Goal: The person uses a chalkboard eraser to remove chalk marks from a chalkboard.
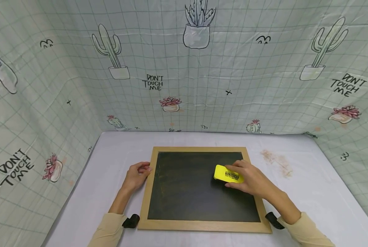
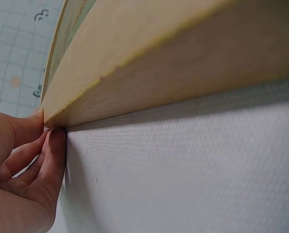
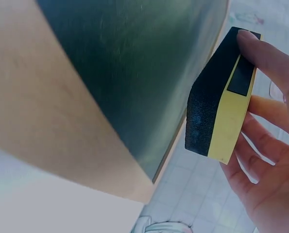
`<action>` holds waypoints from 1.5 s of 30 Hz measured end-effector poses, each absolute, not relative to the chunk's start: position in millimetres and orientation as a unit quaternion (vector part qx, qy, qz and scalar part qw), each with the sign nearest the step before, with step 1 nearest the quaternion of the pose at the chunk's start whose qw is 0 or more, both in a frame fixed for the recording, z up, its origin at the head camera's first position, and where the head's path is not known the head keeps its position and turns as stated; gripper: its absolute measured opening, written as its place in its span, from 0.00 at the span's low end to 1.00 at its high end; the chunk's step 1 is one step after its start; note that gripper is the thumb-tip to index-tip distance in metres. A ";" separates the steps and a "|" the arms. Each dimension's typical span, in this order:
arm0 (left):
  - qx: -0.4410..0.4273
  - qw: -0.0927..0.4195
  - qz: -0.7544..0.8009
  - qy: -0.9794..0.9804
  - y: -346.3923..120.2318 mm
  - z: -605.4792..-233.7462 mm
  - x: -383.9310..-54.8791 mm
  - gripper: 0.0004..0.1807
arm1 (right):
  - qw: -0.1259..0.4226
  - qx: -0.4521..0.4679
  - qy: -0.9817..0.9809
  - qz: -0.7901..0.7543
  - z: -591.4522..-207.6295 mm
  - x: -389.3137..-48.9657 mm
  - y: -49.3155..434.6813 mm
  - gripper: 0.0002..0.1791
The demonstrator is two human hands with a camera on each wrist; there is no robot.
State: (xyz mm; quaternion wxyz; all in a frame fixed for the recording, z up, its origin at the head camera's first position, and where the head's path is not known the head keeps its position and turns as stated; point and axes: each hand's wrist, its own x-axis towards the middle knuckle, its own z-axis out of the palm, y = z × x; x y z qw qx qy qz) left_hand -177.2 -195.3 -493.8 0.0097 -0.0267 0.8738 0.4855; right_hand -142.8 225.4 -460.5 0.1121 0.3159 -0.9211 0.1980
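Note:
A chalkboard (image 1: 187,188) with a light wooden frame (image 1: 199,225) lies on the white table. My left hand (image 1: 135,177) is at the frame's left side; in the left wrist view its thumb and fingers (image 2: 56,160) pinch the wooden edge. Over the right part of the board, my right hand (image 1: 248,176) holds a yellow chalkboard eraser (image 1: 225,173) with black print on top. Thumb and fingers grip it from opposite sides. The right wrist view shows its black felt (image 3: 202,107) facing the board. The board's surface is dark with faint smudges and yellowish marks near the left edge.
A white cloth (image 1: 122,147) covers the table, with brownish smudges (image 1: 276,163) right of the board. Light curtains (image 1: 202,75) printed with cacti and a grid hang behind and at both sides. Black wrist straps (image 1: 131,221) sit close to the board's lower corners.

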 end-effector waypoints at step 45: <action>-0.026 0.021 0.477 0.878 -197.0 -495.4 -178.5 0.16 | 0.159 0.172 -0.944 0.231 -464.0 -182.0 323.7 0.34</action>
